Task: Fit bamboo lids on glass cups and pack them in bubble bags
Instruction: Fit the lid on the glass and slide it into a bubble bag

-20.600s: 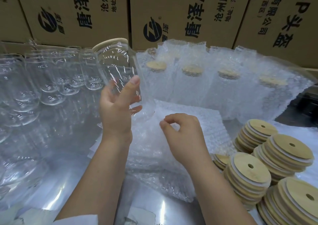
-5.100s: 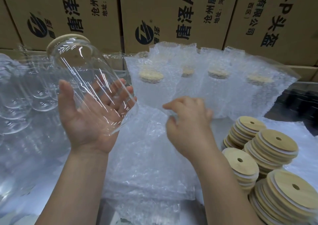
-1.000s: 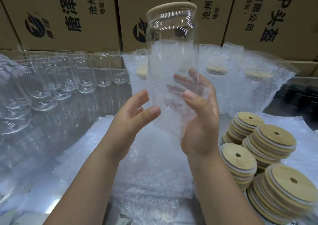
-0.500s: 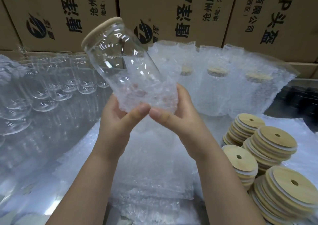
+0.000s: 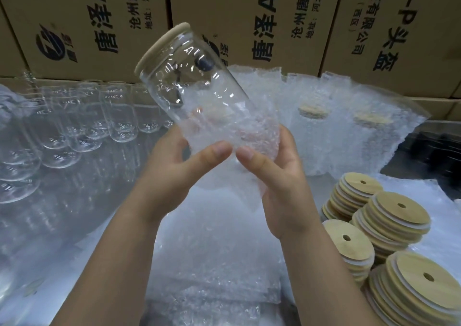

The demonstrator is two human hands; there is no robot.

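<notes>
Glass cup [image 5: 199,96]: bamboo lid [image 5: 159,47] on, tilted up and left above the worktop [image 5: 50,226], its base just inside a bubble bag [image 5: 249,136].
Risk: I hold smooth glass only at its foot; I judge it could slide out of the loose bag and drop among the bare cups [image 5: 119,116].
Left hand [image 5: 174,176]: curled round the glass cup's base, thumb pressed across the front.
Right hand [image 5: 279,183]: wrapped round the bubble bag, thumb nearly meeting the left's.
Beyond: packed cups [image 5: 349,126] stand near the cartons [image 5: 249,26].
</notes>
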